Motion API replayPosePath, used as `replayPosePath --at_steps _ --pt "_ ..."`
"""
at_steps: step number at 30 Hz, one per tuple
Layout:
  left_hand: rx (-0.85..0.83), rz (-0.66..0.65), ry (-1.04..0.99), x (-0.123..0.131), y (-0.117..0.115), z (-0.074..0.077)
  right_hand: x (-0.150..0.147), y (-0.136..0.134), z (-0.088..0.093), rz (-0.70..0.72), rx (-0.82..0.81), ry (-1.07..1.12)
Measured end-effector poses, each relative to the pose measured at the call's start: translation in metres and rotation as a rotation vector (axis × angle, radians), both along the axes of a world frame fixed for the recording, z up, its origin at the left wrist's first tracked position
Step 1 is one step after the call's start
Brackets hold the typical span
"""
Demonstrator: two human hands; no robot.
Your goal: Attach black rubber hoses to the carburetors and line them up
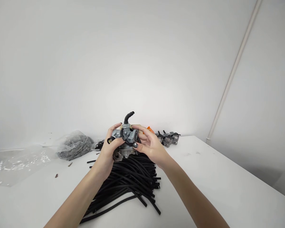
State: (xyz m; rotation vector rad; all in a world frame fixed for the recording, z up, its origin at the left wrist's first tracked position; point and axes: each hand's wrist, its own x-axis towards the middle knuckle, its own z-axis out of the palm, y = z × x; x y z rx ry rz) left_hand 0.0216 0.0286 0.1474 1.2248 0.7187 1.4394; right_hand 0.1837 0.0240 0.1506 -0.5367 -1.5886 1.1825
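Note:
Between my two hands, raised above the table, is a grey metal carburetor (pixel 126 154) with a bent black rubber boot (pixel 128 117) on top. My left hand (pixel 110 144) is closed on its left side, the thumb lying across the front. On the right side, my right hand (pixel 149 144) grips it with the thumb low and the fingers behind. A black hose curves across the carburetor's front; where its ends go is partly hidden by my fingers. Beneath the hands lies a heap of black rubber hoses (pixel 127 180).
Several more carburetors (pixel 167 138) stand at the back right, beside an orange object (pixel 150 129). At the left are a clear bag of small dark parts (pixel 74 147) and flat clear plastic (pixel 21 163). The white table (pixel 218 183) meets the wall behind.

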Motion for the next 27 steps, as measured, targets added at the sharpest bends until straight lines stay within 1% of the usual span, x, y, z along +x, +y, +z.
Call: replayPosePath --at_steps 6,14,19,23,27 --pt "0.028 0.014 0.001 0.001 0.002 -0.003 0.001 0.001 0.000 -0.004 -0.008 0.004" --pt "-0.025 0.031 -0.008 0.004 -0.002 0.000 0.002 -0.004 0.007 -0.017 -0.031 -0.042" --pt "-0.036 0.039 -0.108 0.008 -0.001 -0.001 0.003 -0.004 0.005 -0.016 -0.045 -0.030" --pt "-0.064 0.082 -0.258 0.011 0.001 -0.001 0.005 -0.005 0.006 -0.037 -0.057 -0.049" --pt "-0.106 0.119 -0.342 0.013 0.000 0.000 0.007 -0.008 0.009 0.006 -0.047 -0.072"
